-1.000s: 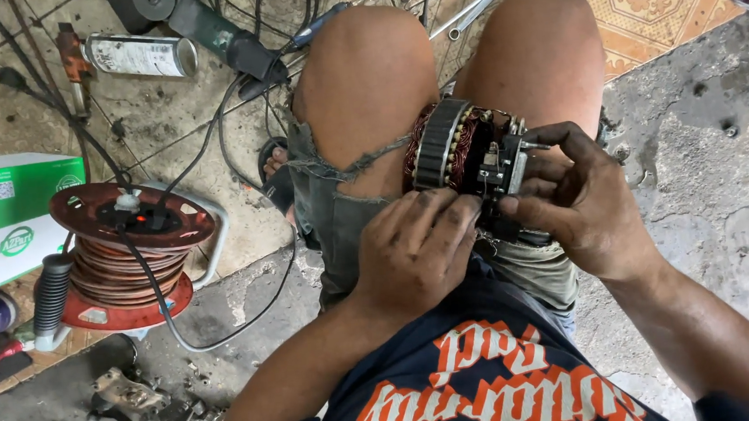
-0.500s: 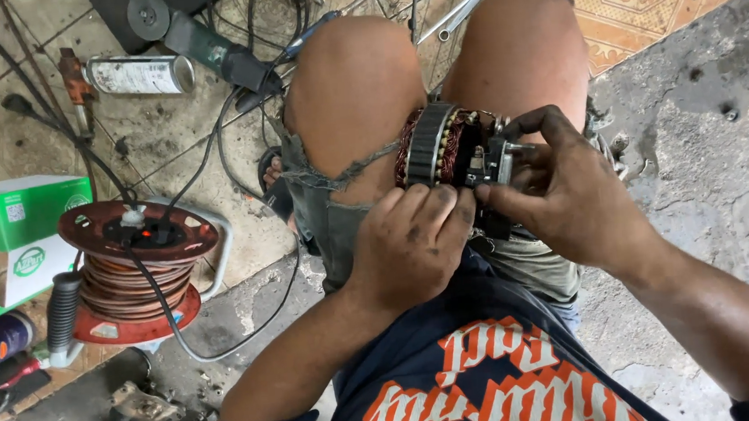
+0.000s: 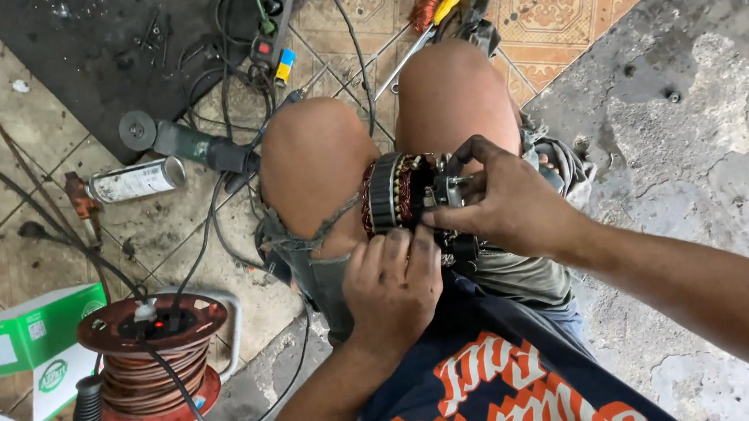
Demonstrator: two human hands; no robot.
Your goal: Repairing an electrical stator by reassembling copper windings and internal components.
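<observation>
Head cam: motor stator w/ copper windings (image 3: 395, 196) sits wedged between the 2 knees, prob. so it stays put. Left hand (image 3: 395, 288) curls against its lower edge, steadying it; right hand (image 3: 502, 206) pinches the metal end fitting (image 3: 449, 188). On the floor at left: green-and-white box (image 3: 23, 336), red cable reel (image 3: 157, 362), silver spray can (image 3: 135, 180) lying flat.
</observation>
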